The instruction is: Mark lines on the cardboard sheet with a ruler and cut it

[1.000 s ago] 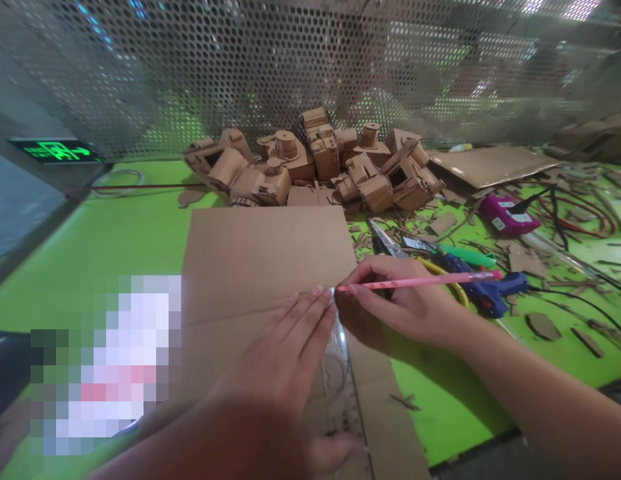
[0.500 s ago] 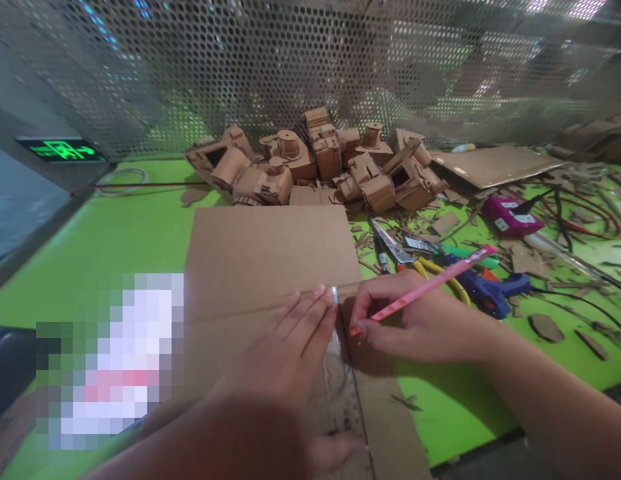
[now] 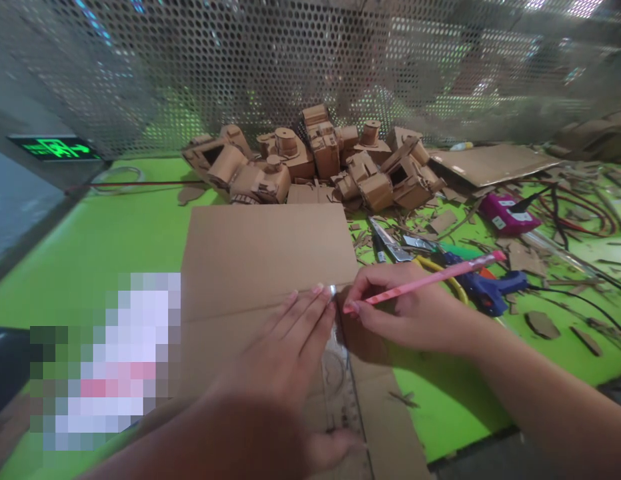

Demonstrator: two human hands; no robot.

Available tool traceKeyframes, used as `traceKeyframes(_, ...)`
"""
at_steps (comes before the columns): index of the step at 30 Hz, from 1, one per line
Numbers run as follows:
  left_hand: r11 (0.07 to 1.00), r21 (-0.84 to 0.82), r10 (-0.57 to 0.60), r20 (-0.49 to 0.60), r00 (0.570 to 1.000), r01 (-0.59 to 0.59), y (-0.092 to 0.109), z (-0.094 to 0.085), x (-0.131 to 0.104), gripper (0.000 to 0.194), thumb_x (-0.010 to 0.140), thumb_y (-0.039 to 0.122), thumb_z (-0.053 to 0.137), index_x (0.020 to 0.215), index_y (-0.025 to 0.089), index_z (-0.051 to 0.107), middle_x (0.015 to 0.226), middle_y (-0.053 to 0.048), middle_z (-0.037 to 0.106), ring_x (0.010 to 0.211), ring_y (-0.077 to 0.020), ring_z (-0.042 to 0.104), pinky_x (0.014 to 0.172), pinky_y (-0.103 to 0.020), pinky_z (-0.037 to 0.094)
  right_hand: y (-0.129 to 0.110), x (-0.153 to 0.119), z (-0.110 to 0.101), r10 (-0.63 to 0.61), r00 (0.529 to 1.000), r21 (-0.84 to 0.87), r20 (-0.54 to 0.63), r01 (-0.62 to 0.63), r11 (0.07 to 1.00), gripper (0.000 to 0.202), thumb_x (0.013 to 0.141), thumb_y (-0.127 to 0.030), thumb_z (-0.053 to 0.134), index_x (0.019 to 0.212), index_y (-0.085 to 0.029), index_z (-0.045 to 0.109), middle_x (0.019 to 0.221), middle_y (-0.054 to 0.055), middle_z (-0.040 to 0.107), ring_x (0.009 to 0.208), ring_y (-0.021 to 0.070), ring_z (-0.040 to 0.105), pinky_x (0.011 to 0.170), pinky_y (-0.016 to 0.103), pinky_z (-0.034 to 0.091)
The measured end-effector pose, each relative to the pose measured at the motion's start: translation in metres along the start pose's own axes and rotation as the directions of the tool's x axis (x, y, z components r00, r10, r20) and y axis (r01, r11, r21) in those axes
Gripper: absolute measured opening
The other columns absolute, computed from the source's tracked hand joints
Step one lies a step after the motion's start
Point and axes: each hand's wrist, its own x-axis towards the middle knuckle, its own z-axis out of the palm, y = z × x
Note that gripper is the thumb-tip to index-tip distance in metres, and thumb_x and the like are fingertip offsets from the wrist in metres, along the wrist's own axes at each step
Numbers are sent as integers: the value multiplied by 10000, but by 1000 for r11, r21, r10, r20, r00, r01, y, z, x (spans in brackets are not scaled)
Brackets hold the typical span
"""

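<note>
Two hands work on a flat brown cardboard sheet [image 3: 270, 260] lying on the green tabletop [image 3: 115, 240]. Left hand [image 3: 285, 347] lies with fingers spread flat, pressing a clear plastic ruler [image 3: 340, 387] onto it. Right hand [image 3: 405, 313] has its fingers pinched around a pink pencil [image 3: 420, 283], whose tip meets the sheet just beyond the left fingertips.

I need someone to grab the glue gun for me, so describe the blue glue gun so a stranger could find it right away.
Start at the green table and look right of the big cardboard sheet, just past the right hand holding the pink pencil. The glue gun lies there among cardboard scraps; it is the only dark blue tool, with a black cord trailing right.
</note>
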Motion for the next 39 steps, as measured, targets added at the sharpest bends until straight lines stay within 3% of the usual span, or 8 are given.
traceKeyframes(3,1000,0,-4,-5,1000,4,0,0,0,1272,683,654,773,1664,80,201,1709,-228,333,1553,-425,357,1279,-542,327,-5,-4,-4,-18,990,62,138,9,998,106,852,-106,685,851,-211,696,794,-16,732,714,135,650,658,248,506)
traceKeyframes(7,1000,-5,9,-9,1000,-9,0,0,2,1296,676,710,771,1651,59,218,1698,-235,349,1565,-400,342,1299,-525,293,-7,-9,-5,-18,943,208,332,-54,977,138,801,-74,688,817,-211,676,820,-15,744,729,139,670,666,242,529)
traceKeyframes(11,1000,-21,-4,34,999,5,0,1,3,1320,662,696,784,1655,62,189,1701,-236,343,1564,-402,343,1287,-543,318,-6,-9,-2,-3,914,232,405,-99,968,161,777,-65,691,800,-221,658,830,-22,749,739,143,683,660,236,531)
traceKeyframes(17,998,55,23,-43,999,-21,0,1,0,1247,669,666,758,1632,34,280,1706,-220,342,1570,-382,338,1310,-470,266,-3,-2,-7,90,973,117,212,-116,986,78,883,-147,678,889,-221,702,860,-8,752,785,153,683,698,258,530)
traceKeyframes(26,998,61,-4,56,998,1,-3,-1,-1,1367,663,784,727,1682,89,139,1746,-189,259,1571,-390,333,1306,-471,258,6,11,-2,91,994,28,-65,-89,996,50,951,-243,696,939,-210,730,860,-3,770,783,151,699,677,252,525)
traceKeyframes(34,998,41,-58,161,985,52,-6,2,-3,1357,720,832,667,1704,149,27,1770,-150,189,1582,-406,302,1283,-514,306,8,16,1,-50,984,-39,-169,44,998,84,985,-207,654,988,-174,731,905,31,765,816,165,700,696,280,548)
traceKeyframes(37,999,29,-49,175,983,45,-6,-1,-3,1351,754,827,651,1701,159,-43,1769,-166,177,1583,-422,291,1275,-541,322,11,15,4,-185,959,-192,-217,144,971,163,1026,-189,581,1060,-154,737,1040,84,784,960,200,723,862,336,582)
traceKeyframes(39,999,24,-41,208,977,37,-6,-4,-1,1338,791,837,619,1692,166,-108,1763,-186,181,1581,-432,289,1265,-563,340,15,12,6,-263,951,-325,-163,200,924,230,1023,-138,554,1163,-145,736,1252,128,756,1134,231,709,1008,375,563)
